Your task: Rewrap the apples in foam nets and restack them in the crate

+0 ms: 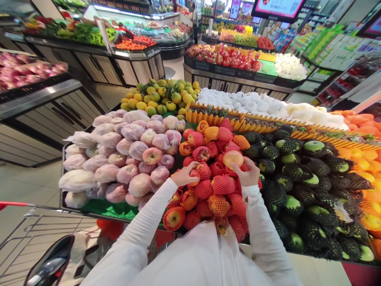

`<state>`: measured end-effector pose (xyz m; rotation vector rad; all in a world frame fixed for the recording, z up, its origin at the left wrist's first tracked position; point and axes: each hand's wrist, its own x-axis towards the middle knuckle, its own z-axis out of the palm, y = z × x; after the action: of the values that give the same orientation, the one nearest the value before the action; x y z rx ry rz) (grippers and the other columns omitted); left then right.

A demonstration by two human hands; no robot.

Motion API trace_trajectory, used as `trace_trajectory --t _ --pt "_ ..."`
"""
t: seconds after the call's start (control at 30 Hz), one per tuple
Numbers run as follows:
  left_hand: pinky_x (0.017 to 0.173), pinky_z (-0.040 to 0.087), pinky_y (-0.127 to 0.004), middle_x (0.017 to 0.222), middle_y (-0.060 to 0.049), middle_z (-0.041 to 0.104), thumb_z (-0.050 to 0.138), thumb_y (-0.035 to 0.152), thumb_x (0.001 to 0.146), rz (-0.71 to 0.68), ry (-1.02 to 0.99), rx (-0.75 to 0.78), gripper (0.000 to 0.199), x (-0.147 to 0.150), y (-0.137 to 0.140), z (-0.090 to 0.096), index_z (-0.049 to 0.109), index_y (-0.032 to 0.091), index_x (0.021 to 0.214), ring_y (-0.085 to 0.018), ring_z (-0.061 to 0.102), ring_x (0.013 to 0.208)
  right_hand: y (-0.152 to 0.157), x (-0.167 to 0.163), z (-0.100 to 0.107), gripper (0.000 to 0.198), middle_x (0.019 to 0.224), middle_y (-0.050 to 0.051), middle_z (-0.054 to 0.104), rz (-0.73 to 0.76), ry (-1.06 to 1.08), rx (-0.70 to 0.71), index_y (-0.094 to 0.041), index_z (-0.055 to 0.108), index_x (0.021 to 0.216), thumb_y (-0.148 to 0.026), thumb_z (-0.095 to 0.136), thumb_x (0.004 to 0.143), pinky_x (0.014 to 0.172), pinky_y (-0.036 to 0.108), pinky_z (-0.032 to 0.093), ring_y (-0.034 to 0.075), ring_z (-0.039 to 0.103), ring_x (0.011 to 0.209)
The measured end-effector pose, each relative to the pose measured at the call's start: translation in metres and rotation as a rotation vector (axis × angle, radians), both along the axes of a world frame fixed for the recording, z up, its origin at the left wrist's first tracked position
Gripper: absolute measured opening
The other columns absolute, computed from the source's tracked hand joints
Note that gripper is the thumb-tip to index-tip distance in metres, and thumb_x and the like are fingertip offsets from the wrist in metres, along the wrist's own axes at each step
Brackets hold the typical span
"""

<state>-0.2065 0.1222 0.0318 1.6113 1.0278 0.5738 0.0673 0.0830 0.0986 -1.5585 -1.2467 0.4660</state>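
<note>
My right hand [249,173] holds a pale yellow-pink apple [233,159] just above the pile, with its thumb and fingers at the right side of the fruit. My left hand [185,175] reaches into the same pile, thumb and forefinger closed about a small red apple [195,177]. Around both hands lie many apples in red and orange foam nets [222,185]. To the left of my left hand is a heap of pinkish apples in thin wrap [137,151]. Dark-netted green fruit [303,169] lies on the right.
A shopping cart [18,234] holding a bag [79,254] stands at lower left. Yellow-green citrus [162,95] and white-wrapped fruit [244,101] lie behind, beyond an orange divider [216,117]. Oranges [369,190] are at the far right. Other produce stands [133,69] line the aisle.
</note>
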Motion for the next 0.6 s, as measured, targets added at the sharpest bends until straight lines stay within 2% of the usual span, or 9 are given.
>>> trace_trajectory --t 0.1,0.2,0.27,0.33,0.4,0.43,0.53,0.6 --pt "0.113 0.034 -0.042 0.130 -0.011 0.061 0.067 0.027 0.063 -0.022 -0.103 -0.009 0.062 0.001 0.000 -0.011 0.058 0.019 0.124 -0.028 0.053 0.127 -0.019 0.016 0.007 0.060 0.092 0.009 0.070 0.126 0.387 -0.157 -0.016 0.073 0.092 -0.063 0.081 0.056 0.087 0.043 0.055 0.026 0.066 0.086" --pt "0.112 0.035 -0.043 0.125 -0.011 0.062 0.068 0.029 0.064 -0.015 -0.098 -0.005 0.056 -0.002 0.002 -0.012 0.059 0.018 0.118 -0.028 0.056 0.121 -0.043 0.028 0.005 0.057 0.084 0.009 0.071 0.337 0.589 -0.421 -0.016 0.074 0.085 -0.061 0.086 0.052 0.081 0.040 0.057 0.026 0.067 0.079" --pt "0.108 0.039 -0.042 0.115 -0.010 0.065 0.067 0.031 0.066 0.096 -0.131 0.052 0.045 -0.007 0.008 -0.008 0.062 0.018 0.108 -0.027 0.059 0.113 -0.057 0.029 0.000 0.055 0.079 0.008 0.070 0.440 0.669 -0.579 -0.016 0.074 0.080 -0.061 0.087 0.050 0.074 0.036 0.057 0.023 0.066 0.072" --pt "0.104 0.042 -0.040 0.106 -0.009 0.065 0.065 0.034 0.068 0.312 -0.211 0.121 0.037 -0.010 0.020 -0.003 0.062 0.018 0.102 -0.025 0.059 0.106 -0.065 0.025 -0.008 0.056 0.075 0.008 0.069 0.492 0.722 -0.680 -0.015 0.073 0.077 -0.060 0.089 0.046 0.067 0.030 0.055 0.019 0.065 0.066" --pt "0.104 0.042 -0.040 0.107 -0.009 0.064 0.064 0.037 0.067 0.492 -0.319 0.116 0.041 -0.009 0.036 -0.002 0.063 0.018 0.104 -0.025 0.058 0.108 -0.067 0.017 -0.016 0.059 0.073 0.008 0.068 0.506 0.741 -0.715 -0.013 0.074 0.075 -0.059 0.091 0.042 0.063 0.027 0.053 0.017 0.063 0.063" --pt "0.106 0.041 -0.040 0.111 -0.010 0.063 0.064 0.038 0.066 0.521 -0.354 0.073 0.047 -0.006 0.044 -0.002 0.064 0.017 0.108 -0.026 0.057 0.112 -0.066 0.012 -0.020 0.060 0.074 0.008 0.069 0.501 0.739 -0.713 -0.013 0.074 0.076 -0.058 0.091 0.042 0.063 0.027 0.052 0.017 0.063 0.064" --pt "0.112 0.036 -0.045 0.125 -0.015 0.062 0.068 0.037 0.058 0.429 -0.357 -0.084 0.063 0.004 0.060 -0.004 0.065 0.012 0.116 -0.032 0.053 0.124 -0.056 0.000 -0.029 0.061 0.081 0.010 0.070 0.456 0.727 -0.654 -0.012 0.075 0.081 -0.058 0.091 0.043 0.070 0.030 0.055 0.019 0.065 0.069" --pt "0.117 0.029 -0.048 0.132 -0.016 0.060 0.070 0.034 0.057 0.337 -0.306 -0.076 0.067 0.010 0.061 -0.005 0.066 0.010 0.119 -0.035 0.049 0.130 -0.048 -0.005 -0.035 0.062 0.087 0.010 0.071 0.410 0.729 -0.586 -0.013 0.075 0.085 -0.059 0.090 0.046 0.076 0.033 0.056 0.022 0.066 0.076"
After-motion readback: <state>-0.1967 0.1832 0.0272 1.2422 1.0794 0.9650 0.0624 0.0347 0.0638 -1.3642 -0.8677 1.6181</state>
